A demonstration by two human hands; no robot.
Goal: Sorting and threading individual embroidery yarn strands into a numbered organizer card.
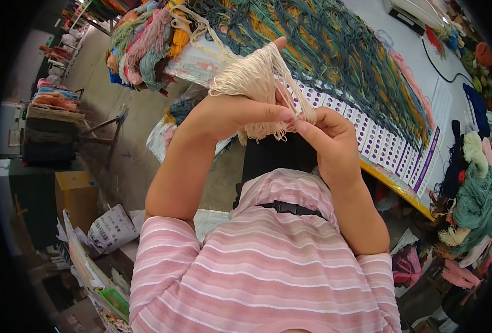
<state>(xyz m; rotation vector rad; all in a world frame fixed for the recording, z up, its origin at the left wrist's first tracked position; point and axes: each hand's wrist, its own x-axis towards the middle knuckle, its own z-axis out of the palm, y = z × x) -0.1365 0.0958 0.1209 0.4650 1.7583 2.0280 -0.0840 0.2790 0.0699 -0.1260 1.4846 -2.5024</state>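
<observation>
A thick bundle of cream yarn (243, 77) is looped round the fingers of my left hand (237, 114). Most of those fingers are hidden behind the strands; one fingertip pokes out above them, and the thumb lies across the front. My right hand (334, 141) pinches a few cream strands between thumb and forefinger, close to the left thumb tip. Loose loops hang below the left hand. A cream tail runs from the bundle up to the table, where long teal and mustard yarn strands (312, 44) lie spread out.
Under the strands lies a white sheet with purple dots (376, 136), beside the yellow table edge (398, 194). Coloured skeins (146, 44) hang at the far left corner. More yarn (479, 200) is piled at right. A cardboard box (76, 194) stands at left.
</observation>
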